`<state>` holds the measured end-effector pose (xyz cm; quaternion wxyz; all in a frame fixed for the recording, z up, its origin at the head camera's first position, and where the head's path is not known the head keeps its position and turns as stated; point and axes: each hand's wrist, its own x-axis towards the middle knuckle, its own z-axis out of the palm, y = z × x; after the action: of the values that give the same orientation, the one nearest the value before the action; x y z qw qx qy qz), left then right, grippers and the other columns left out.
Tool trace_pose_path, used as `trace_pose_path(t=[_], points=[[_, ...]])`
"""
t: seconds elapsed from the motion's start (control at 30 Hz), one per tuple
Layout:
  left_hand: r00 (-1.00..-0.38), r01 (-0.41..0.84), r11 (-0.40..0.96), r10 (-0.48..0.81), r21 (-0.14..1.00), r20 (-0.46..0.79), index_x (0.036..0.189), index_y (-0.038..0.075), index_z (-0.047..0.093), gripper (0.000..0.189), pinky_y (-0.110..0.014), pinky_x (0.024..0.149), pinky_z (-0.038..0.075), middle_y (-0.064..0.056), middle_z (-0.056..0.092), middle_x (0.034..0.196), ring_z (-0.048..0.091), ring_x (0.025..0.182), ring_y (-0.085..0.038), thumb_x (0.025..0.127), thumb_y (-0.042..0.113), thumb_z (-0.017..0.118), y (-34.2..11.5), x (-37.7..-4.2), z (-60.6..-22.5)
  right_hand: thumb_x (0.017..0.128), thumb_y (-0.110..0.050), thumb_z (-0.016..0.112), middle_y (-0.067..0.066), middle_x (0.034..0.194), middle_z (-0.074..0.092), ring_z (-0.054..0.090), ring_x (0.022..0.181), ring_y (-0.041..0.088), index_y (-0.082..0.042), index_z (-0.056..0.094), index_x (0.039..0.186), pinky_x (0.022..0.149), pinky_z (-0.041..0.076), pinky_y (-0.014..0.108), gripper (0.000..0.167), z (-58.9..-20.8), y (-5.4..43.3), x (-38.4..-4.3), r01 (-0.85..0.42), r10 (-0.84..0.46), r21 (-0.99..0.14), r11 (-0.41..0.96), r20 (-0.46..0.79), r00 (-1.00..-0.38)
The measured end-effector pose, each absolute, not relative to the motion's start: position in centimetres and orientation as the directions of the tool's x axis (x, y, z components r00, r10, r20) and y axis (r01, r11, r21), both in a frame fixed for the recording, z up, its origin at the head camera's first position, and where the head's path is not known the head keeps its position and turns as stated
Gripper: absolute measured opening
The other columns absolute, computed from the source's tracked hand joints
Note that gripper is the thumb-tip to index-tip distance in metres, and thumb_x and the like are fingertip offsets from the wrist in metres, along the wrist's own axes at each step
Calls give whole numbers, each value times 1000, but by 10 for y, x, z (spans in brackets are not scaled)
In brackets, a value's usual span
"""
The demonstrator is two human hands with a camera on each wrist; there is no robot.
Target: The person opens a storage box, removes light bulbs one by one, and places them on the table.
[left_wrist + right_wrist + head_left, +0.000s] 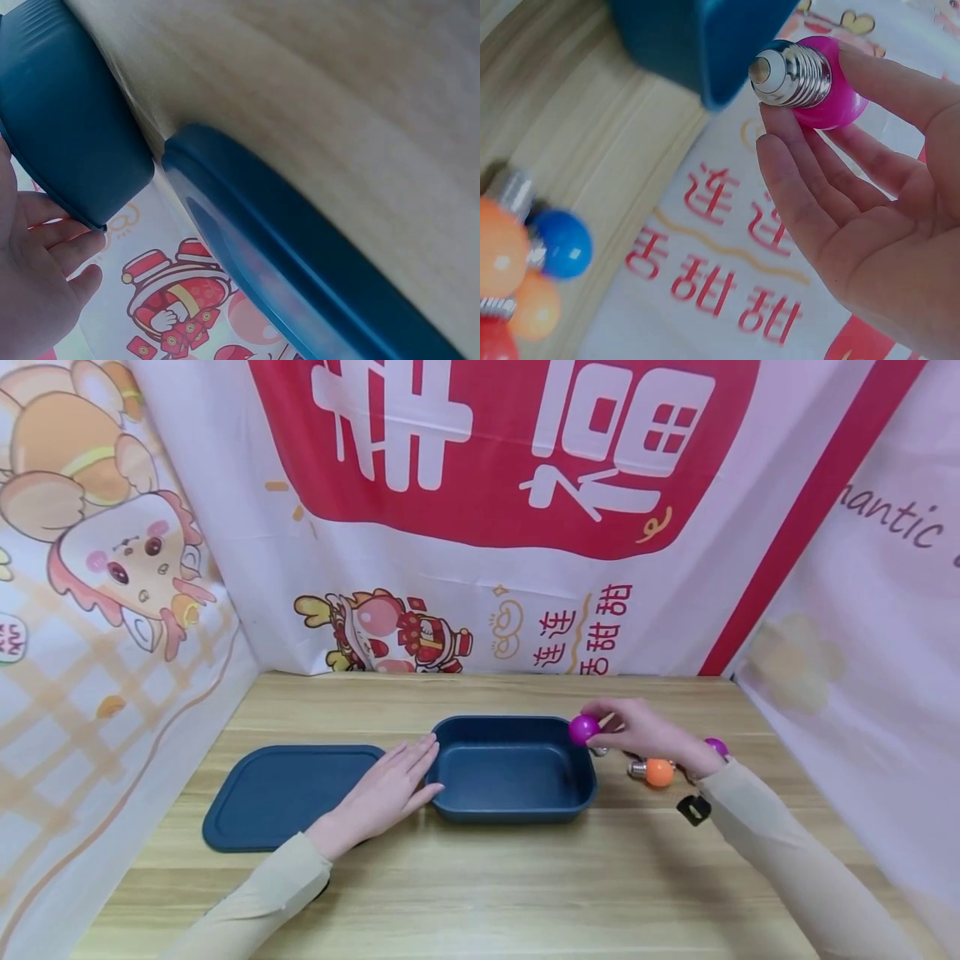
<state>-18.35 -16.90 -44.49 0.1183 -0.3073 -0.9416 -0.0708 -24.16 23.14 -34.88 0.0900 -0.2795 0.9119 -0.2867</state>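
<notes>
A purple light bulb (583,729) with a silver screw base is pinched between the thumb and fingers of my right hand (637,727), at the right rim of a dark blue box (517,817). The right wrist view shows the bulb (832,90) up close, its metal base toward the box wall (664,45). My left hand (386,785) rests with straight fingers against the left rim of the box. In the left wrist view its fingertips (90,244) touch the box edge. The box's visible inside holds nothing.
A dark blue lid (285,797) lies flat left of the box, partly under my left forearm in view. Several bulbs, among them an orange one (660,772) and a blue one (562,244), lie to the right. A printed cloth (480,535) hangs behind the wooden table.
</notes>
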Motion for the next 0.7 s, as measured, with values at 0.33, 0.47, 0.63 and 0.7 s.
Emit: trace_pose_path(t=[0.33,0.47,0.63,0.7], points=[[-780,597,799,561,64,278,148,1,44,65,-48,119,36,-14,42,157,41,146,-27,101,45,53,-170,-184,-446,89,-17,74,16,114,69,68,99,28,-4,64,124,83,61,42,38,-351,281,-237,-384,-452,-552,740,15,-892],[-782,596,800,560,66,273,148,1,43,66,-48,120,35,-14,41,157,41,146,-26,101,45,52,-170,-184,-446,89,-16,74,19,112,69,69,98,29,-1,64,120,81,61,42,36,-355,298,-235,-364,-418,-525,769,18,-908],[-783,595,801,561,63,269,148,1,43,67,-49,119,35,-14,41,157,40,146,-27,101,46,52,-170,-184,-447,89,-16,73,21,110,70,71,93,28,2,64,119,77,60,30,36,-360,320,-233,-356,-403,-534,767,31,-915],[-783,595,801,560,62,271,148,0,43,67,-50,119,35,-15,41,157,40,147,-27,100,46,53,-170,-184,-448,89,-16,73,23,110,69,72,92,29,4,63,120,74,59,25,38,-362,329,-232,-349,-396,-544,763,33,-918]])
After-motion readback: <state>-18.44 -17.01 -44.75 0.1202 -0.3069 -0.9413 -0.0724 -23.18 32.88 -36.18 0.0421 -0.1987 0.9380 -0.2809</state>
